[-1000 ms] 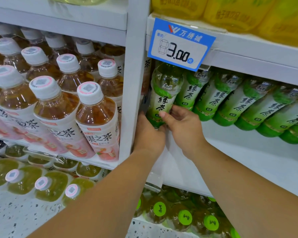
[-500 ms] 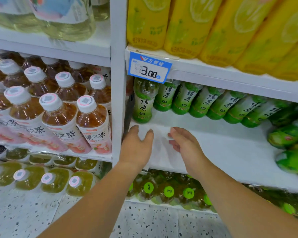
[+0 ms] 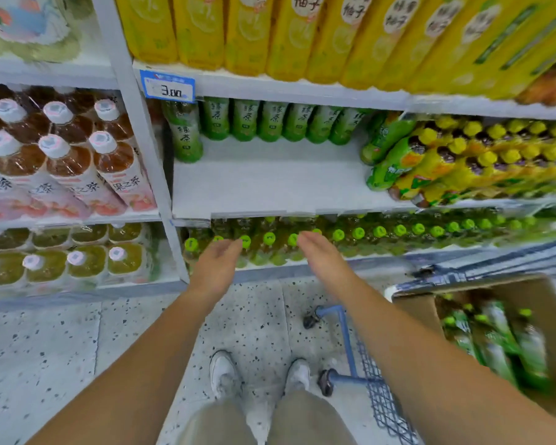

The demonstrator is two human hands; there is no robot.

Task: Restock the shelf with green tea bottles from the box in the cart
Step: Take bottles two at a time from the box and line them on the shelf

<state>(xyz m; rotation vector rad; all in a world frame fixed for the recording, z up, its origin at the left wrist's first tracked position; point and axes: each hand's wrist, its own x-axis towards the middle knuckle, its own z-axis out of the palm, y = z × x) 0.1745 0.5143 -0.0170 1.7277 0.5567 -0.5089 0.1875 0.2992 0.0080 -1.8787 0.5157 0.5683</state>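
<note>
Green tea bottles (image 3: 270, 122) stand in a row along the back edge of the shelf (image 3: 270, 187). One more, the front bottle (image 3: 187, 139), stands ahead of that row at the shelf's left end, just beside the white upright (image 3: 142, 139). Yellow-capped bottles (image 3: 463, 155) with green and orange labels crowd the right end of the shelf, from the back up to its front edge. A blue-edged price tag (image 3: 167, 88) reading 3.00 hangs on the front edge of the shelf above, over the front bottle. On that upper shelf stand tall yellow bottles (image 3: 286, 33).

Both hands are held out low, in front of the shelf below, where green-capped bottles (image 3: 379, 232) stand in rows. The left hand (image 3: 217, 268) has its back turned up and its fingers loosely stretched, and it holds nothing. The right hand (image 3: 321, 255) is likewise slack and empty. The two are apart from each other, and motion blur softens their fingertips, so I cannot tell whether they touch anything.

To the right, an open cardboard box (image 3: 414, 311) sits in a blue wire cart (image 3: 344, 335), close beside the right forearm. More green bottles, the boxed bottles (image 3: 495, 335), lie inside it, too blurred to count. The cart stands on a speckled floor (image 3: 254, 316), where two white shoes (image 3: 223, 372) show between the arms. Left of the upright, brown tea bottles (image 3: 61, 149) with white caps fill the neighbouring bay.
</note>
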